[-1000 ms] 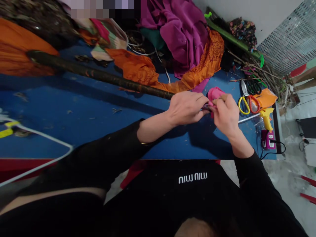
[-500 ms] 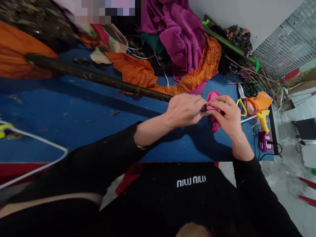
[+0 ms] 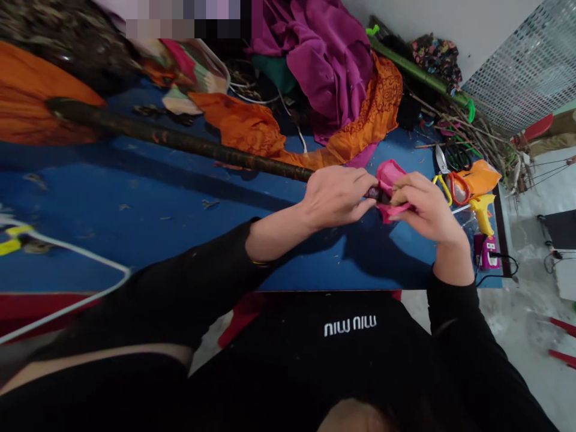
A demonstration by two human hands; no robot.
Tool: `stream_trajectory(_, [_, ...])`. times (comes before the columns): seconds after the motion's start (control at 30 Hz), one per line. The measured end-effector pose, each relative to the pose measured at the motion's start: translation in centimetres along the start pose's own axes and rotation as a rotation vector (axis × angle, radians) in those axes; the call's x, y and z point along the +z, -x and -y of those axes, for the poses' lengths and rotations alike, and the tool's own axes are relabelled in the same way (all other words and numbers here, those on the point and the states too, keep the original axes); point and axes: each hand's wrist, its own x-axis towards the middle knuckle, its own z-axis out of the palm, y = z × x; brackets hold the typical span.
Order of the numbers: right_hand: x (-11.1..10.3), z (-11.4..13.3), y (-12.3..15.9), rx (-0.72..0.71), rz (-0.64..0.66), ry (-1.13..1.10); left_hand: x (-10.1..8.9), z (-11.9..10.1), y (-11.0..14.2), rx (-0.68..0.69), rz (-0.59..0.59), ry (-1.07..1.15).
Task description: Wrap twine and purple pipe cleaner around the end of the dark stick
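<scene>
left hand (image 3: 339, 195) clamped on dark pole (image 3: 198, 144); right hand (image 3: 423, 204) pinching pink cloth (image 3: 389, 174)

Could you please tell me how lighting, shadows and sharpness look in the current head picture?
Head view: the dark stick, left hand and right hand cast soft shadows on the blue table; head view: the black sleeves are too dark for much detail, the pink cloth looks bright; head view: pixelation hides a patch along the top edge.
</scene>
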Motion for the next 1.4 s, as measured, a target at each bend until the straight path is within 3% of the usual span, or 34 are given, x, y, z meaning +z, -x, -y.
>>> stream_trajectory(0.1, [-0.7, -2.8, 0.7, 0.187, -0.220, -0.210, -0.2, -0.1, 0.0, -0.038, 0.011, 0.012])
stream_trajectory(0.2, [0.4, -7.8, 1.4, 0.476, -0.678, -0.166, -0.3, -0.2, 0.0, -0.035, -0.002, 0.017])
stream_trajectory(0.27, [1.2, -10.6, 1.8, 0.621, -0.802, -0.049, -0.3, -0.2, 0.0, -0.027, -0.025, 0.005])
stream_trajectory(0.33, [1.3, -11.7, 2.0, 0.685, -0.754, 0.107, -0.4, -0.3, -0.1, -0.017, -0.045, -0.015])
stream_trajectory(0.4, [1.0, -10.3, 1.8, 0.657, -0.648, 0.225, -0.4, -0.4, -0.1, -0.009, -0.045, -0.025])
stream_trajectory(0.57, [1.4, -1.6, 0.5, 0.334, -0.257, 0.155, -0.3, -0.3, -0.2, -0.004, -0.011, -0.027])
stream_trajectory(0.63, [2.3, 0.7, 0.0, 0.286, -0.182, 0.254, -0.2, -0.3, -0.2, 0.001, -0.015, -0.033])
stream_trajectory(0.73, [3.6, 1.8, -0.2, 0.256, -0.162, 0.362, 0.1, -0.1, -0.1, 0.026, -0.031, -0.031])
stream_trajectory(0.93, [5.1, 1.2, -0.3, 0.225, -0.180, 0.329, 0.1, 0.1, -0.1, 0.017, 0.013, -0.029])
stream_trajectory(1.07, [4.1, 1.8, 0.2, 0.208, -0.216, 0.256, -0.6, 0.2, -0.2, -0.012, 0.017, -0.030])
stream_trajectory(1.23, [1.8, 1.5, 0.9, 0.275, -0.463, 0.163, -1.4, 0.2, -0.5, -0.055, -0.018, -0.030])
stream_trajectory(1.4, [3.1, 0.3, 1.1, 0.405, -0.253, -0.147, -1.4, -0.1, -0.9, -0.063, 0.036, -0.031])
